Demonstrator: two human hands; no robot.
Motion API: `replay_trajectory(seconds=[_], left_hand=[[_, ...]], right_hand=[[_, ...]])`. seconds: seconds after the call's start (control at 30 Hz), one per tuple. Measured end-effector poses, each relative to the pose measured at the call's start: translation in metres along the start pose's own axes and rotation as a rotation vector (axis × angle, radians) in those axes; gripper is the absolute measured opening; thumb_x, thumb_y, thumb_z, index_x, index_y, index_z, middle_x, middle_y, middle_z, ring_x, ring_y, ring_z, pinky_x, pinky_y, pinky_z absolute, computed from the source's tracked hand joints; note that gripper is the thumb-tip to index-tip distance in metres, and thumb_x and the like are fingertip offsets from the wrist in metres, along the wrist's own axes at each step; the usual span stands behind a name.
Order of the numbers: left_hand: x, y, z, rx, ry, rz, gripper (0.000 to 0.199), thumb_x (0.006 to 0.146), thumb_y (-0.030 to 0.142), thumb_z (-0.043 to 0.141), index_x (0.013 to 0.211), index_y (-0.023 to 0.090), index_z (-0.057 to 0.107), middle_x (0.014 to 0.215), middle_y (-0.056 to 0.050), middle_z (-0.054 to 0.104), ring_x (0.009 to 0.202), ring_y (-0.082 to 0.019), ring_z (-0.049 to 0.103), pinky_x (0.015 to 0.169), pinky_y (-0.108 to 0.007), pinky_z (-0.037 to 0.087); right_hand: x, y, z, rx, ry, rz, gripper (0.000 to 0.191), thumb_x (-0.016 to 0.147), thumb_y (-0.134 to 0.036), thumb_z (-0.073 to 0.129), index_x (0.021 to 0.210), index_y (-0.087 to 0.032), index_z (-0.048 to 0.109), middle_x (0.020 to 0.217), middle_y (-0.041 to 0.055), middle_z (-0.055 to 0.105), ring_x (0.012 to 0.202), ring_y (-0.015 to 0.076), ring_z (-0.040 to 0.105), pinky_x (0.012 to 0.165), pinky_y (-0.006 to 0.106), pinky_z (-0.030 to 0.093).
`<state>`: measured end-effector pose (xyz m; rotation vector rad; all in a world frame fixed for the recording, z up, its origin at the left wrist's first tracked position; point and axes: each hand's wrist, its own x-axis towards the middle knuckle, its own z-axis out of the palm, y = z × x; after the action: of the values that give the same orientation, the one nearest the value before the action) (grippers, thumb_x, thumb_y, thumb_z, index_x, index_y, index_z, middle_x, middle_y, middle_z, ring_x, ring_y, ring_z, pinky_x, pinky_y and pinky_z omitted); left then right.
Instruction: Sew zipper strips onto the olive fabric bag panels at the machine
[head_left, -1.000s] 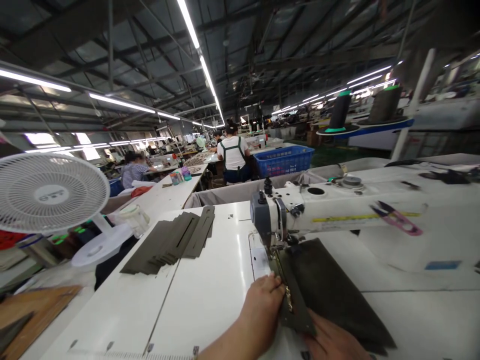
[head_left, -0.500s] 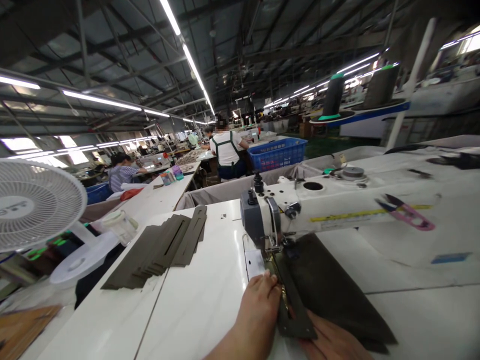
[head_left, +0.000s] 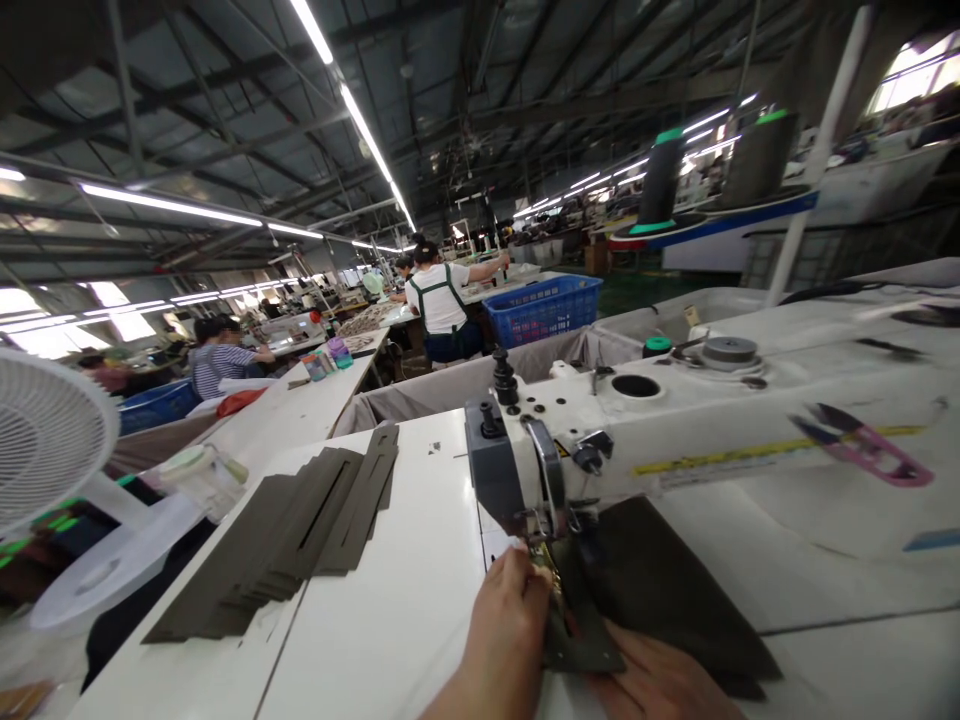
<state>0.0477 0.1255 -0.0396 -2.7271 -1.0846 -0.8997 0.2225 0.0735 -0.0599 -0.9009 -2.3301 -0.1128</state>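
Note:
A dark grey-green fabric piece [head_left: 675,590] lies under the head of a white sewing machine [head_left: 544,450]. On it is a narrow strip [head_left: 581,640] with a slot showing a gold-coloured zipper [head_left: 557,590]. My left hand [head_left: 510,620] is closed at the strip's left edge, just in front of the needle area, fingertips pinched; what they grip is too small to tell. My right hand [head_left: 652,675] rests at the strip's near right end, partly beneath the fabric, its fingertips hidden.
Stacked dark fabric pieces [head_left: 262,550] lie on the white table [head_left: 360,640] at left, beside a white fan [head_left: 52,440]. Pink thread snips [head_left: 874,445] rest on the machine arm. Behind are a blue basket [head_left: 544,312] and seated people.
The view has shifted, so the fan and stack sit further left. The strip is slightly further in under the machine head, with my left hand closer to the needle area.

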Motion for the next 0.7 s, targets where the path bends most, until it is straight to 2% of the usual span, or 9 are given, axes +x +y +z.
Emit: replay_trajectory(seconds=[0.13,0.27,0.37,0.43,0.57,0.7], left_hand=[[0.001,-0.005,0.006,-0.019,-0.05,-0.067,0.017,0.088,0.013,0.044,0.092,0.016,0.06,0.091,-0.008,0.055,0.083,-0.019,0.057,0.072,-0.03,0.053],[0.001,-0.002,0.003,-0.043,-0.035,-0.081,0.015,0.083,0.011,0.048,0.088,0.016,0.061,0.092,-0.01,0.057,0.084,-0.021,0.058,0.072,-0.032,0.053],[0.0,0.007,-0.009,-0.119,-0.05,-0.084,0.025,0.077,0.008,0.048,0.098,0.015,0.06,0.102,-0.012,0.059,0.095,-0.024,0.057,0.084,-0.037,0.051],[-0.002,0.014,-0.018,-0.166,-0.06,-0.114,0.034,0.077,0.008,0.045,0.108,0.015,0.056,0.109,-0.011,0.06,0.103,-0.024,0.055,0.094,-0.043,0.044],[-0.009,0.02,-0.022,-0.224,-0.062,-0.209,0.037,0.084,0.011,0.038,0.117,0.02,0.052,0.114,-0.007,0.061,0.109,-0.022,0.054,0.1,-0.049,0.037],[-0.017,0.016,-0.009,-0.168,-0.037,-0.159,0.038,0.073,0.014,0.054,0.111,0.017,0.056,0.112,-0.01,0.061,0.109,-0.025,0.053,0.101,-0.049,0.034]], right_hand=[[0.006,0.0,-0.005,0.006,0.032,-0.007,0.031,0.085,-0.005,0.036,0.098,-0.016,0.062,0.093,0.0074,0.067,0.089,0.0175,0.062,0.082,0.026,0.05],[0.01,0.001,-0.013,0.005,0.04,0.041,0.024,0.086,-0.01,0.04,0.096,-0.017,0.06,0.091,0.0052,0.066,0.087,0.0155,0.062,0.082,0.023,0.049],[0.02,0.004,-0.014,-0.106,0.082,0.14,0.022,0.079,-0.014,0.051,0.1,-0.017,0.059,0.096,0.009,0.066,0.086,0.0223,0.062,0.078,0.034,0.051],[0.033,0.007,-0.015,-0.103,0.027,0.212,0.028,0.072,-0.013,0.058,0.1,-0.017,0.059,0.099,0.0108,0.065,0.087,0.0261,0.061,0.076,0.039,0.051],[0.055,0.014,-0.021,0.1,-0.182,0.26,0.023,0.076,-0.005,0.049,0.09,-0.017,0.061,0.089,0.0081,0.066,0.083,0.0207,0.063,0.073,0.029,0.049],[0.057,0.027,-0.021,0.157,-0.195,0.257,0.026,0.08,-0.005,0.039,0.083,-0.019,0.062,0.079,0.0052,0.067,0.07,0.0171,0.064,0.063,0.024,0.047]])
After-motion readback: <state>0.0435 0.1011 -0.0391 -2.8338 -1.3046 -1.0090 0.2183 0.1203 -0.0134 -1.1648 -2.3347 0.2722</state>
